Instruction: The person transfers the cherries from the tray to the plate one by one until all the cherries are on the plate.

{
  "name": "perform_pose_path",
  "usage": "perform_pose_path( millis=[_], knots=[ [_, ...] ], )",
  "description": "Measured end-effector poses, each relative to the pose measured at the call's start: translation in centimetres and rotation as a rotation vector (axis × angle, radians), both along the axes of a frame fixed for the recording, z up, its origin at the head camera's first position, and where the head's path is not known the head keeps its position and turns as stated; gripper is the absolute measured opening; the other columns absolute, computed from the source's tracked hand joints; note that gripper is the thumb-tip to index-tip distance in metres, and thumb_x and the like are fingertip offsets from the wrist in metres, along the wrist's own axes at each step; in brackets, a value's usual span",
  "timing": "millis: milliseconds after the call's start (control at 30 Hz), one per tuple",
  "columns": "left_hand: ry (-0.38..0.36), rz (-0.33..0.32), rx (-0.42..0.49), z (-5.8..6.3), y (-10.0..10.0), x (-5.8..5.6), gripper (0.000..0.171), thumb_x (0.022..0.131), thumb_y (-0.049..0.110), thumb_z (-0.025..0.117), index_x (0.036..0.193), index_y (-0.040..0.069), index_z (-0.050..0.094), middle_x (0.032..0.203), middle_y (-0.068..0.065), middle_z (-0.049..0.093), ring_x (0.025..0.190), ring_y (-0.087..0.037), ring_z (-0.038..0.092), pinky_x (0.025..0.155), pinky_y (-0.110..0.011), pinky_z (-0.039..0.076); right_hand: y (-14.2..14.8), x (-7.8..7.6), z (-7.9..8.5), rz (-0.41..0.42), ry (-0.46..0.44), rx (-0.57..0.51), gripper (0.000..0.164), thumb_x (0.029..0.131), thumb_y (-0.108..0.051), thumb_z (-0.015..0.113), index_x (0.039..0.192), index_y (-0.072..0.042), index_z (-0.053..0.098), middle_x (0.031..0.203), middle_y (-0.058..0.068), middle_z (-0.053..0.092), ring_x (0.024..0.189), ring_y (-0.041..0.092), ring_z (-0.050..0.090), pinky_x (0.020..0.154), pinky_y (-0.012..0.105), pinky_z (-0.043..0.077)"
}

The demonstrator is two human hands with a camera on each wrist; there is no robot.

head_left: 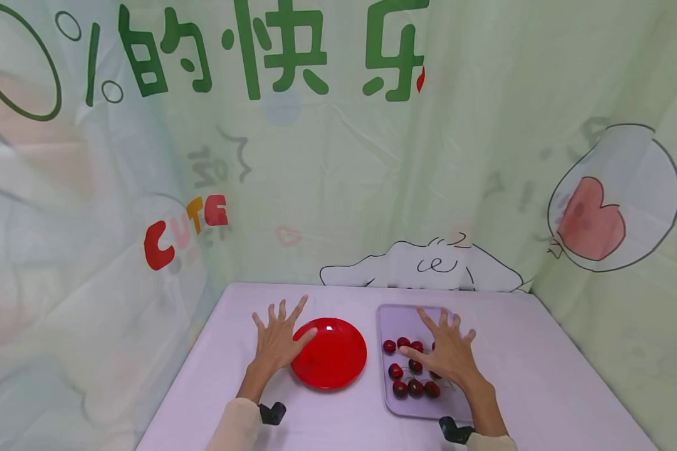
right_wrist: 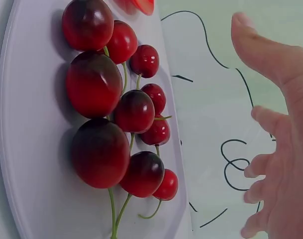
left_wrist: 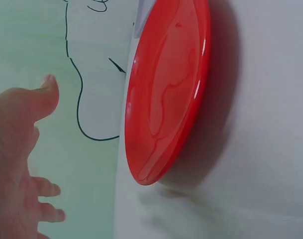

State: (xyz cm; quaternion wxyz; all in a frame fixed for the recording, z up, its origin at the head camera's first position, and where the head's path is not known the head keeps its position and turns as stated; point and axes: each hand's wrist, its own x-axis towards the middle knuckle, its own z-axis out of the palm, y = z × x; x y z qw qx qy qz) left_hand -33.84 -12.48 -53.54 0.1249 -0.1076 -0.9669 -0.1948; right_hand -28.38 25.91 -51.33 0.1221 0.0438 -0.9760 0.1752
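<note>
My left hand [head_left: 278, 341], fingers spread and holding nothing, hovers at the left edge of a round red plate [head_left: 333, 357]. In the left wrist view the hand [left_wrist: 17, 159] is apart from the glossy plate [left_wrist: 166, 89], and nothing lies on the plate. My right hand [head_left: 451, 351] is spread over a pale purple tray [head_left: 397, 319] and hides part of it. Several dark red cherries [head_left: 415, 388] with green stems lie there in rough rows. The right wrist view shows the cherries [right_wrist: 94, 84] on the tray, with the right hand [right_wrist: 285, 134] above and not touching them.
Both plate and tray stand on a table with a pale lilac cover [head_left: 203, 401]. Behind and at the sides hangs a light green printed curtain [head_left: 338, 175] with lettering and drawings. Dark wrist bands [head_left: 272, 413] sit at both cuffs.
</note>
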Motion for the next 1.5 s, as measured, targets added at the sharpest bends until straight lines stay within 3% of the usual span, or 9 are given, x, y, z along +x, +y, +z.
perform_pose_path(
  millis=[100,167,300,400,567,700,867,1133,1500],
  knots=[
    [0.016,0.043,0.044,-0.1,0.0,0.2,0.076,0.103,0.051,0.067,0.17,0.028,0.039,0.163,-0.027,0.053,0.14,-0.052,0.059,0.117,-0.078,0.043,0.4,0.3,0.0,-0.011,-0.012,-0.044,0.103,0.09,-0.068,0.074,0.169,-0.012,0.039,0.166,0.046,0.032,0.149,0.073,0.036,0.112,0.096,0.027],
    [0.045,0.072,0.1,-0.1,-0.1,0.4,0.066,0.104,0.041,0.071,0.164,0.022,0.05,0.152,-0.025,0.065,0.116,-0.043,0.073,0.098,-0.062,0.061,0.8,0.5,0.0,-0.026,0.002,-0.086,0.095,0.095,-0.06,0.076,0.167,-0.009,0.041,0.163,0.044,0.041,0.141,0.069,0.049,0.109,0.089,0.04],
    [0.105,0.116,0.184,-0.1,-0.4,0.4,0.045,0.103,0.027,0.074,0.146,0.013,0.069,0.126,-0.018,0.08,0.069,-0.025,0.067,0.062,-0.034,0.053,1.5,0.8,0.0,-0.076,0.087,-0.149,0.074,0.097,-0.036,0.082,0.157,-0.002,0.055,0.135,0.037,0.07,0.105,0.052,0.075,0.082,0.065,0.063],
    [0.108,0.141,0.208,-0.4,-0.6,0.4,0.037,0.103,0.024,0.075,0.138,0.012,0.074,0.115,-0.016,0.083,0.068,-0.022,0.064,0.063,-0.031,0.05,2.1,0.9,0.0,-0.123,0.132,-0.159,0.058,0.099,-0.028,0.081,0.147,0.001,0.066,0.114,0.03,0.079,0.091,0.042,0.079,0.069,0.054,0.062],
    [0.06,0.179,0.243,-1.3,-0.8,0.4,0.033,0.101,0.022,0.077,0.133,0.01,0.077,0.103,-0.012,0.082,0.084,-0.03,0.073,0.072,-0.041,0.057,3.1,1.1,-0.4,-0.201,0.157,-0.209,0.041,0.101,-0.028,0.076,0.128,0.004,0.077,0.093,0.022,0.081,0.077,0.035,0.074,0.058,0.041,0.055],
    [-0.001,0.187,0.323,-2.3,-0.9,0.4,0.034,0.102,0.021,0.076,0.132,0.007,0.076,0.103,-0.014,0.082,0.091,-0.032,0.074,0.077,-0.045,0.059,3.7,1.5,-1.2,-0.239,0.149,-0.263,0.035,0.101,-0.026,0.077,0.114,0.006,0.081,0.088,0.022,0.08,0.073,0.032,0.071,0.058,0.038,0.052],
    [-0.068,0.184,0.471,-3.2,-1.0,0.3,0.033,0.103,0.017,0.073,0.132,0.001,0.076,0.106,-0.019,0.08,0.093,-0.031,0.073,0.069,-0.038,0.06,4.4,2.2,-2.3,-0.241,0.122,-0.324,0.029,0.099,-0.022,0.079,0.104,0.006,0.084,0.091,0.022,0.082,0.081,0.037,0.076,0.064,0.043,0.056],
    [-0.192,0.133,0.692,-4.3,-1.2,0.6,0.036,0.105,0.007,0.069,0.138,-0.006,0.069,0.102,-0.025,0.077,0.047,-0.017,0.066,0.048,-0.027,0.059,5.1,3.2,-3.5,-0.216,0.04,-0.364,0.018,0.095,-0.014,0.083,0.094,0.003,0.085,0.087,0.019,0.083,0.083,0.037,0.077,0.066,0.041,0.057],
    [-0.227,0.097,0.793,-6.0,-1.5,0.7,0.03,0.102,0.003,0.071,0.131,-0.004,0.073,0.099,-0.021,0.073,0.045,-0.013,0.063,0.048,-0.02,0.054,5.5,4.6,-4.3,-0.197,-0.063,-0.372,0.007,0.086,0.001,0.086,0.092,-0.002,0.086,0.086,0.013,0.083,0.078,0.019,0.072,0.067,0.032,0.053]
  ],
)
